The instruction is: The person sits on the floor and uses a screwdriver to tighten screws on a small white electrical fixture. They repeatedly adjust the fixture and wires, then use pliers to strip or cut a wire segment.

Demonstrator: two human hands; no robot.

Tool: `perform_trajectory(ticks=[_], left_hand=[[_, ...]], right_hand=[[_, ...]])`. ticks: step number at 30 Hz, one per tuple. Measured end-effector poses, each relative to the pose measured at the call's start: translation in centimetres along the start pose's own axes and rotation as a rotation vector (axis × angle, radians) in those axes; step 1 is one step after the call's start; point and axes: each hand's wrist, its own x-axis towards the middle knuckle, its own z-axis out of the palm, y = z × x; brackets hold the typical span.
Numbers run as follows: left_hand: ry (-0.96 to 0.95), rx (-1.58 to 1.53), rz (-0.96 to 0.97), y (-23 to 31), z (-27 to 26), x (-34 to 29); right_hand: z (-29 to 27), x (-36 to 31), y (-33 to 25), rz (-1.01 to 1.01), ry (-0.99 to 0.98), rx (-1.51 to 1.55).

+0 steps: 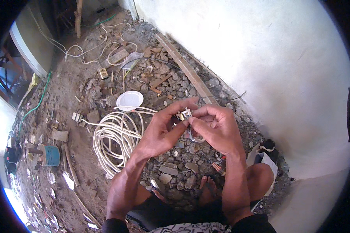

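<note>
In front of me both hands meet on a small white electrical fitting (184, 115) with brass-coloured metal parts showing. My left hand (159, 134) pinches it from the left with thumb and fingers. From the other side my right hand (216, 126) grips it, thumb against its lower edge. A short bend of whitish cable (198, 139) hangs just below the fingers; its join to the fitting is hidden. Left of my left hand lies a large coil of white cable (116, 141), with one strand passing behind that hand. A white round dish-like piece (130, 99) rests above the coil.
Rubble and dirt cover the ground. A wooden plank (188, 72) runs along the white wall (268, 58). A white block (77, 117) ends one cable; a socket box (103, 73) lies farther off. Left is a blue bucket (50, 155); red-handled tools (218, 167) lie by my right knee.
</note>
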Motion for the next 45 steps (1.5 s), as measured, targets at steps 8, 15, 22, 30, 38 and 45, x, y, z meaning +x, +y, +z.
perform_trajectory(ticks=[8,15,22,30,38,45], left_hand=[[-0.019,-0.002,0.053,-0.3,0.1,-0.3],[-0.025,0.073,-0.024,0.3,0.2,-0.4],[-0.046,0.056,0.093,-0.6,0.1,-0.1],[-0.032,0.033,0.030,-1.2,0.1,0.1],[0.132,-0.367,0.031,-1.8,-1.4,0.7],[0.218,-0.395,0.112,-2.0,-1.5,0.8]], right_hand=[[-0.5,-0.2,-0.7,-0.010,-0.061,-0.106],[0.4,-0.4,-0.2,-0.120,0.041,-0.321],[1.1,-0.3,0.7,-0.181,0.131,-0.274],[0.2,0.4,2.2,-0.101,0.108,-0.090],[1.6,-0.7,2.6,-0.061,0.053,0.191],[4.7,-1.1,5.0,-0.603,0.329,-0.504]])
